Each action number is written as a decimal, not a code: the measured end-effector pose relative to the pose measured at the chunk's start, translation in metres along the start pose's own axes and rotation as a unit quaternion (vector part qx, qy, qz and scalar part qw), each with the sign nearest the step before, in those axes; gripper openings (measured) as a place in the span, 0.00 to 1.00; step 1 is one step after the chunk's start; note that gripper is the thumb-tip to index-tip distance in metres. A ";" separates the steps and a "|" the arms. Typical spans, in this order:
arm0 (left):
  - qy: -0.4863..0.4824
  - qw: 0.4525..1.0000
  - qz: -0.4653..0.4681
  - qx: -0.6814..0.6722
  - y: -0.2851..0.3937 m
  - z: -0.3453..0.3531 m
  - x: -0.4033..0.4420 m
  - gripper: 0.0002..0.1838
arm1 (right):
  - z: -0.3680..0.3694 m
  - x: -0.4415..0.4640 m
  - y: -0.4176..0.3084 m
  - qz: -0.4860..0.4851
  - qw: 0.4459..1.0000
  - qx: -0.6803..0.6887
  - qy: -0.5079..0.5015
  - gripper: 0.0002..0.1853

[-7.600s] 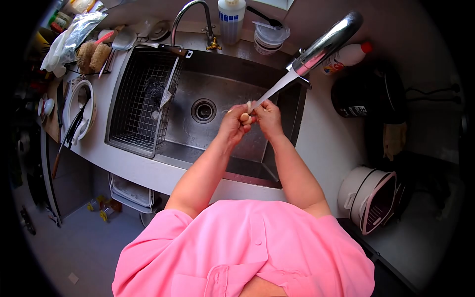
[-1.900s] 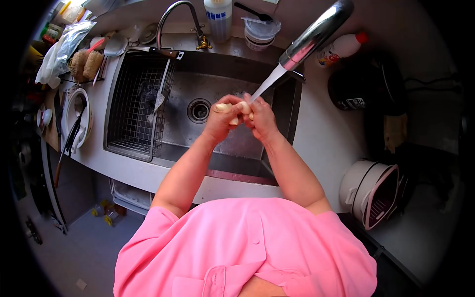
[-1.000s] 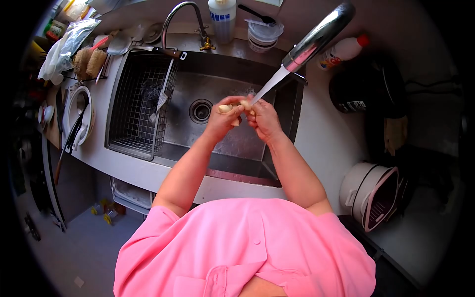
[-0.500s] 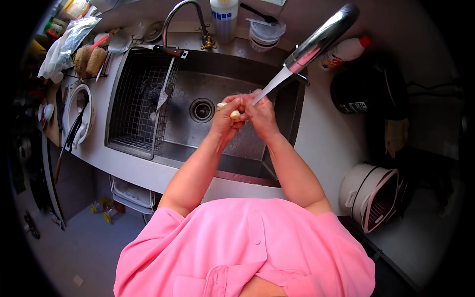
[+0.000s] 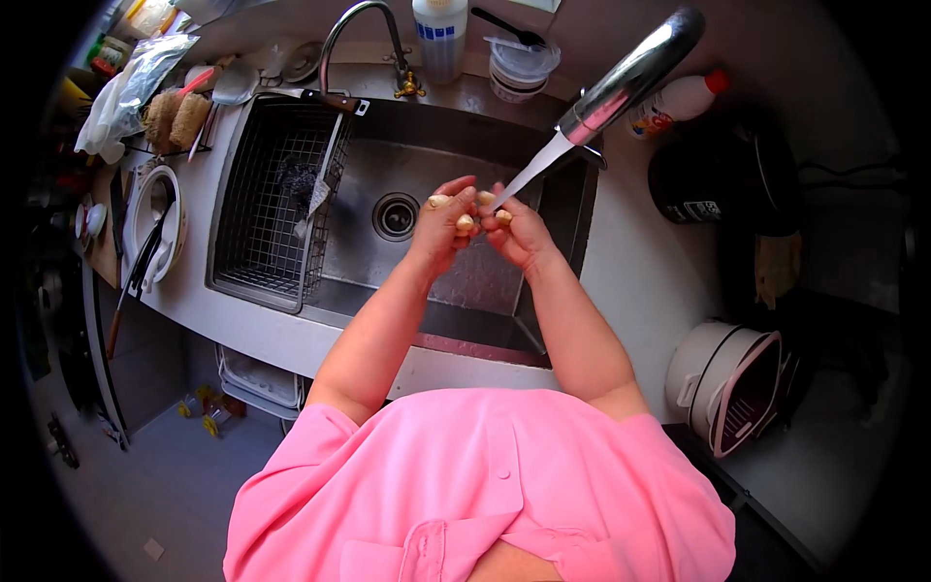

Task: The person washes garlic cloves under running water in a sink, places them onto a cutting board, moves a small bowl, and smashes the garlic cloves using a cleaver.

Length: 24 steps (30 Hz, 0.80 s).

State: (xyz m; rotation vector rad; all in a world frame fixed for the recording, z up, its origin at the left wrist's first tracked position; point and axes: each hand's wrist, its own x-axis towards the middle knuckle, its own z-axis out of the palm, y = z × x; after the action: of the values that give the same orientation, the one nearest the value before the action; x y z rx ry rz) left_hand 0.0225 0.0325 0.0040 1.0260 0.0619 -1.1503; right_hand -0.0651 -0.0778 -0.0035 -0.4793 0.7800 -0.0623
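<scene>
Over the sink [image 5: 369, 175], both hands are close together by the running water [image 5: 533, 170] from the large chrome faucet [image 5: 630, 73]. My left hand [image 5: 436, 238] is curled around pale garlic cloves [image 5: 465, 222], and one of them pokes out near the fingertips. My right hand [image 5: 527, 238] is turned partly upward, its fingers bent around another garlic clove [image 5: 503, 217]. One more pale piece [image 5: 485, 197] shows between the two hands, in the stream; which hand bears it is hard to tell. The drain [image 5: 396, 216] lies just left of my left hand.
A wire basket [image 5: 257, 223] fills the sink's left side, with a knife [image 5: 335, 101] across its back edge. Behind stand a thin curved tap [image 5: 364, 10], a bottle [image 5: 441, 44] and a lidded tub [image 5: 519, 73]. At right are a white bottle [image 5: 674, 105] and a dark appliance [image 5: 698, 175].
My hands have moved apart slightly from being pressed together. The right hand has turned and opened somewhat, so the cloves at its fingers now show.
</scene>
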 end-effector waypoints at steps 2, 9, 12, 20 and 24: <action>0.061 0.990 0.008 0.126 0.002 -0.001 0.002 0.11 | 0.005 -0.004 -0.001 0.042 0.988 0.132 0.064 0.10; 0.069 0.926 0.024 0.371 -0.005 -0.017 0.012 0.05 | -0.005 -0.009 -0.007 -0.082 0.972 -0.189 -0.112 0.12; -0.023 0.891 -0.016 0.454 -0.002 -0.013 0.015 0.02 | 0.010 -0.014 -0.008 -0.160 0.903 -0.389 -0.085 0.14; -0.044 0.939 -0.048 0.338 0.015 0.009 -0.008 0.09 | 0.001 -0.005 -0.011 -0.227 0.836 -0.500 -0.010 0.12; -0.043 0.951 -0.067 0.298 0.009 -0.006 -0.010 0.11 | -0.002 -0.008 -0.010 -0.156 0.931 -0.328 0.016 0.10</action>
State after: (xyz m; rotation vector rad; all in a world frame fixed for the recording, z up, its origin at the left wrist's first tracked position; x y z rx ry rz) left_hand 0.0274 0.0442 0.0116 1.5173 -0.3094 -1.3744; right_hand -0.0713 -0.0860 0.0048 -1.2421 0.7408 -0.1061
